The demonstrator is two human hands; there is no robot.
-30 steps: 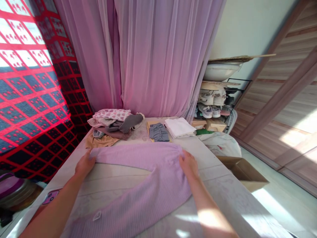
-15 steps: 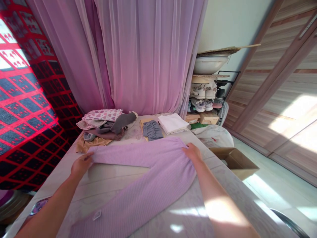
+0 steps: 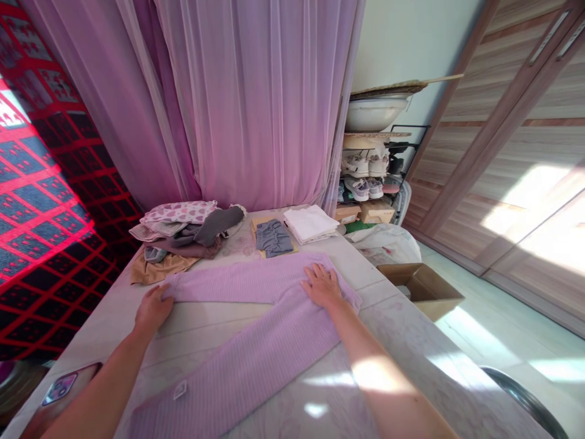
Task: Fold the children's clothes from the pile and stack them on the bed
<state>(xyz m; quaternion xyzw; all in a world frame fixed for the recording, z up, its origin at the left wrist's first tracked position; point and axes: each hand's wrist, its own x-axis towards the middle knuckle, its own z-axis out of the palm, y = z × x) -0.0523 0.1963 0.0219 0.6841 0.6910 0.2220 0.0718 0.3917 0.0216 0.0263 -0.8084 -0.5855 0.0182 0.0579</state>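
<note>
A pair of lilac ribbed pants point(image 3: 256, 360) lies spread on the table, legs apart, one leg running left and the other toward the near left. A small white tag shows on the nearer leg. My left hand point(image 3: 154, 310) pinches the cuff of the farther leg at its left end. My right hand point(image 3: 322, 285) rests flat on the pants close to the waistband, fingers spread. Beyond the pants sit folded grey shorts point(image 3: 274, 238) on something yellow, and a folded white cloth point(image 3: 311, 223).
Rumpled clothes point(image 3: 183, 228) form a pile at the back left. A phone point(image 3: 64, 390) lies by my left forearm. Off the right edge stand an open cardboard box point(image 3: 439, 299), a white plastic bag point(image 3: 388, 244) and a shoe rack point(image 3: 411, 143). A purple curtain point(image 3: 260, 103) hangs behind.
My right hand has let go of the waistband's edge and moved left onto the pants, lying flat. The waist end has settled on the table. My left hand stays at the cuff.
</note>
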